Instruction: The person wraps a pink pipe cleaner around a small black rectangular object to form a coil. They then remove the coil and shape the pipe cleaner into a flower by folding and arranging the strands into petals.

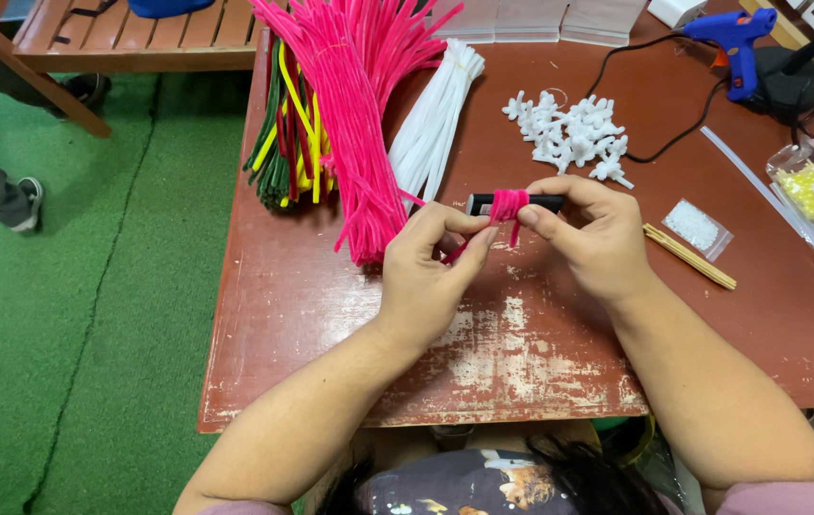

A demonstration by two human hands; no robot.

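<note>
A black rod (521, 202) is held above the table (331, 315) by both hands, with a pink pipe cleaner (507, 205) coiled around its middle. The right hand (593, 234) is closed on the rod: thumb and forefinger pinch it just right of the coil, and the other fingers are curled in beneath. The left hand (426, 277) is closed in a pinch as well; thumb and forefinger meet just below the coil, on the loose pink end that slants down and to the left. Whether the left fingers also touch the rod cannot be told.

The rod's long axis lies nearly level, running left to right across the view, parallel to the near table edge. Its left end shows beyond the coil, and its right end shows past the right thumb. The coil is wound crosswise to that axis.

Behind the hands, a pink bundle (355, 124) of pipe cleaners lies lengthwise away from the person, with a white bundle (436, 119) just beside it on the right and a mixed bundle (288, 133) of green, yellow and red on the left. A heap of white pieces (574, 133) lies farther right, and a blue glue gun (733, 43) sits near the far corner. Thin sticks (688, 256) and a small clear bag (698, 227) lie near the right wrist.
</note>
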